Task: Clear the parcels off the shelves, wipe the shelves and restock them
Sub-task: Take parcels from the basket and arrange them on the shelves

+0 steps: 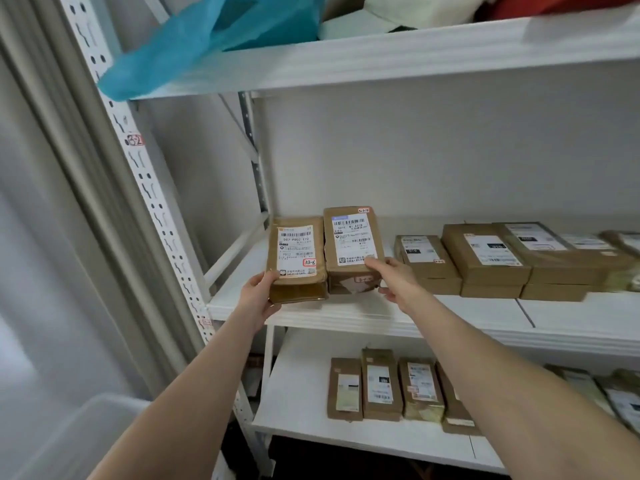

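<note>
Centrally in frame on the white metal shelf [346,315], two white-labelled brown cardboard parcels run lengthwise away from the person, the left hand [258,296] curled round the left parcel [298,258] at its near corner, the right hand [394,277] pinching the right parcel [353,244] at its near-right corner

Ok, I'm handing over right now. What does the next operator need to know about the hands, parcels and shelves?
Left hand grips the near corner of the left parcel. Right hand pinches the near corner of the taller right parcel.
Both parcels are side by side at the left end of the middle shelf.
Stacked parcels lie further right on it, and a row of parcels lies on the lower shelf.
The view does not show whether this is clearing or restocking, and no cloth is in view. Confirm the stage before continuing.
</note>
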Motion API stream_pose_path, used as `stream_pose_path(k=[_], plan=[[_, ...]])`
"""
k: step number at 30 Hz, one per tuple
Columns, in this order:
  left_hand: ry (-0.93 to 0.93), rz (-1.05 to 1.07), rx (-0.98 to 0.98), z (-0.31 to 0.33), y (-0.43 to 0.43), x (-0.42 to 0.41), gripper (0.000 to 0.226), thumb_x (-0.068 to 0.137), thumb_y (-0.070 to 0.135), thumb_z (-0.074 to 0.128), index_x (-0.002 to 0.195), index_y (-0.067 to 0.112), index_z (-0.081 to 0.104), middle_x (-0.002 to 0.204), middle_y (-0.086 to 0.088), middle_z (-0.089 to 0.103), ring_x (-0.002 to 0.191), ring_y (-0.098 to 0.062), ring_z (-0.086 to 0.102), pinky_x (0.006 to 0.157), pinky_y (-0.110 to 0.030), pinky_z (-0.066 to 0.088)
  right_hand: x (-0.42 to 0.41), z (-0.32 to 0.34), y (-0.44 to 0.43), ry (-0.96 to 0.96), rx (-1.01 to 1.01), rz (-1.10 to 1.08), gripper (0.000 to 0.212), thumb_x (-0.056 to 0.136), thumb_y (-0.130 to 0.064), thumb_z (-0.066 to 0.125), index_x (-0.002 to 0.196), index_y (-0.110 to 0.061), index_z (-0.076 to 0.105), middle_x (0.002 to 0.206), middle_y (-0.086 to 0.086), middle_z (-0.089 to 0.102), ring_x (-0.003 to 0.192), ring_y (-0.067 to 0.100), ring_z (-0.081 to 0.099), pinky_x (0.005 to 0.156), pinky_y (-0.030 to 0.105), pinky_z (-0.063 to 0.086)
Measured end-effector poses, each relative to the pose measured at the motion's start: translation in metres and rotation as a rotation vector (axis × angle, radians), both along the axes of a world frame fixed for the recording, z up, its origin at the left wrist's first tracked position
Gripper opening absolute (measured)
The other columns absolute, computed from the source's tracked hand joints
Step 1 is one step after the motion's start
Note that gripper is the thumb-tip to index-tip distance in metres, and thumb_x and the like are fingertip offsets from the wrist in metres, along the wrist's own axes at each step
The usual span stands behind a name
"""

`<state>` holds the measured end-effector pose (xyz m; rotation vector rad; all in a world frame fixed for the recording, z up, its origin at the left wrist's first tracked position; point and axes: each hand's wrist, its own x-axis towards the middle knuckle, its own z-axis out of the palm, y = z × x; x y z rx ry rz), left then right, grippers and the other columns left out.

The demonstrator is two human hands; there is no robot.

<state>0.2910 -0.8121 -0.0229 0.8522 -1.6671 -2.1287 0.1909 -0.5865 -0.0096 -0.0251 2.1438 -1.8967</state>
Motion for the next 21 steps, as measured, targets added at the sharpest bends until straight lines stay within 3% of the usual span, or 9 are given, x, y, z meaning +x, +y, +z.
stream_pose_path(k=[3,5,8,12,16,18,21], plan=[[-0.055,0.015,-0.027,-0.006,-0.004,-0.024,0.039,0.092,0.032,0.061,0.126,0.015,0.051,0.11,-0.008,0.064,0.102,-0.024,0.062,0.098,-0.042,0.049,-0.025,-0.004,-0.005,0.129,0.164,-0.007,0.038,0.091,-0.041,0.062,0.119,-0.015,0.064,0.115,0.003,0.067,0.096,0.018,0.057,0.084,0.029,0.043],[-0.087,0.0,-0.048,-0.011,-0.008,-0.041,0.04,0.091,0.035,0.061,0.125,0.016,0.053,0.108,-0.008,0.064,0.101,-0.023,0.061,0.097,-0.04,0.05,-0.038,-0.008,-0.006,0.152,0.243,-0.013,0.039,0.092,-0.042,0.06,0.12,-0.016,0.065,0.12,0.004,0.067,0.103,0.021,0.059,0.086,0.029,0.045],[-0.134,-0.032,-0.063,-0.021,-0.011,-0.066,0.04,0.091,0.039,0.059,0.124,0.016,0.055,0.108,-0.008,0.063,0.098,-0.023,0.059,0.089,-0.036,0.05,-0.056,-0.017,-0.007,0.172,0.358,-0.036,0.039,0.093,-0.045,0.056,0.124,-0.023,0.063,0.12,0.001,0.066,0.108,0.023,0.06,0.088,0.032,0.047],[-0.206,-0.068,-0.097,-0.034,-0.013,-0.099,0.053,0.09,0.045,0.059,0.133,0.017,0.051,0.126,-0.008,0.058,0.118,-0.028,0.051,0.095,-0.043,0.04,-0.078,-0.025,-0.009,0.226,0.572,-0.079,0.038,0.095,-0.047,0.05,0.119,-0.021,0.062,0.115,0.003,0.067,0.107,0.026,0.059,0.084,0.033,0.048],[-0.199,-0.108,-0.132,-0.04,-0.013,-0.127,0.046,0.093,0.042,0.057,0.128,0.012,0.055,0.117,-0.008,0.061,0.106,-0.026,0.056,0.083,-0.035,0.043,-0.098,-0.033,-0.011,0.219,0.711,-0.118,0.04,0.094,-0.049,0.047,0.117,-0.019,0.06,0.112,0.005,0.067,0.108,0.029,0.057,0.086,0.036,0.049],[-0.174,-0.123,-0.155,-0.039,-0.011,-0.138,0.039,0.095,0.038,0.054,0.125,0.013,0.056,0.11,-0.008,0.061,0.098,-0.025,0.056,0.08,-0.033,0.044,-0.105,-0.033,-0.012,0.253,0.783,-0.12,0.047,0.092,-0.052,0.048,0.125,-0.019,0.055,0.125,0.009,0.06,0.117,0.032,0.049,0.094,0.042,0.047],[-0.146,-0.165,-0.218,-0.037,-0.012,-0.151,0.041,0.097,0.038,0.051,0.132,0.017,0.053,0.117,-0.006,0.063,0.103,-0.026,0.059,0.084,-0.035,0.049,-0.103,-0.023,-0.015,0.424,0.992,-0.014,0.07,0.088,-0.059,0.054,0.145,-0.022,0.036,0.15,0.009,0.033,0.138,0.034,0.027,0.107,0.046,0.035]])
